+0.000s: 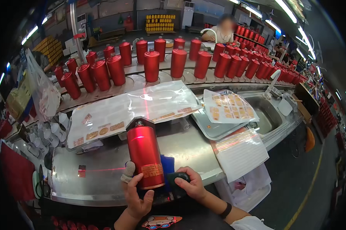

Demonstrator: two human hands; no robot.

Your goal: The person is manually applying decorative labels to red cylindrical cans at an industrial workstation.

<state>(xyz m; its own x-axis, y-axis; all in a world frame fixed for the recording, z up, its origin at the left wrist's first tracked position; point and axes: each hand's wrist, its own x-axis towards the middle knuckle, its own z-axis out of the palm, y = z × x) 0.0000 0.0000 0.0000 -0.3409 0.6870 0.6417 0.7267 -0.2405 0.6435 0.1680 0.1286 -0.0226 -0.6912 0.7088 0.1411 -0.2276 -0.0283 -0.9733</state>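
A large red metallic bottle (144, 151) lies tilted in front of me, its neck against a dark angular holder (140, 122). Near its base is a gold decal (152, 170). My left hand (137, 197) grips the bottle's lower end, with the thumb by the base and fingers along the left side; light covers wrap some fingertips. In my right hand (193, 184) is a dark, rounded, flat scraper-like tool (178, 178), held close to the base's right side. A blue cloth or pad (167, 166) shows partly behind the bottle. Red laser lines cross bottle and bench.
Beyond the metal bench (92, 188) lies a decal sheet (134, 103). Another decal sheet (230, 106) rests on a tray beside a sink (270, 115). White packs (242, 151) overhang the right edge. Red bottles (151, 66) line a conveyor; a person (223, 32) sits behind it.
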